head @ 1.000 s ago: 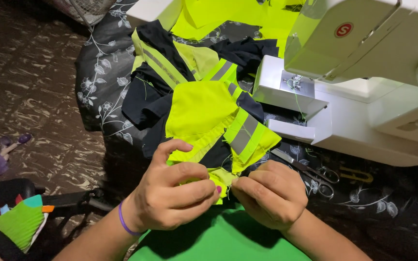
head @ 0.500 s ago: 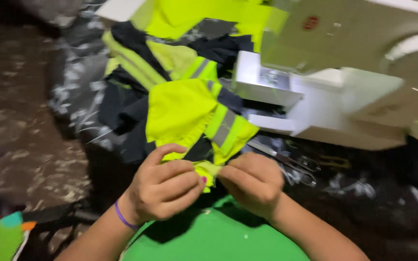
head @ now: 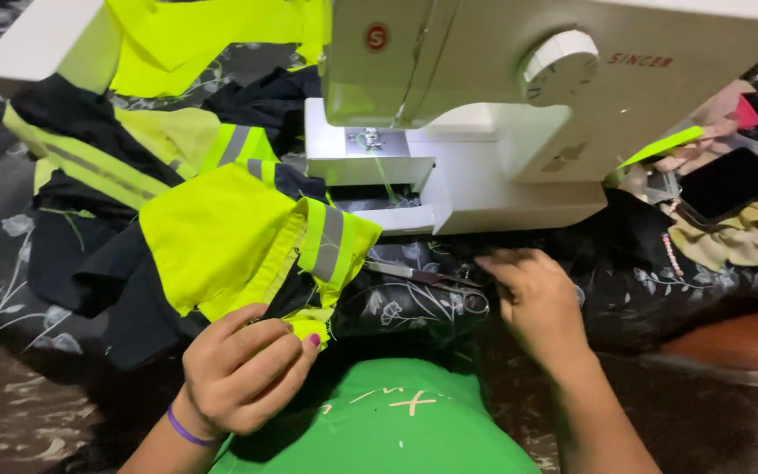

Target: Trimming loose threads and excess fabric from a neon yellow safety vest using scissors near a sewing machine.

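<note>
- Fingers (head: pixel 261 347) of left hand (head: pixel 239 373) pinch the yellow garment (head: pixel 221 241) hem, left of sewing machine (head: pixel 519 114).
- Right hand (head: pixel 532 294) spread loosely, reaching scissors (head: pixel 423 276) below machine.
- Garment judged soft, light, floppy; best pinched at the folded hem.

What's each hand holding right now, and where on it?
Left hand pinches the yellow fabric at its near lower edge. Right hand holds nothing; its fingers reach toward the scissors on the cloth.

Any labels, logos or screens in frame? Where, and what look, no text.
Round badge: sewing machine upper front, left; small red circle, white mark.
Lettered logo: machine front, right of the white dial; red, small.
Phone screen: far right on fabric scraps; dark rectangle, off.
</note>
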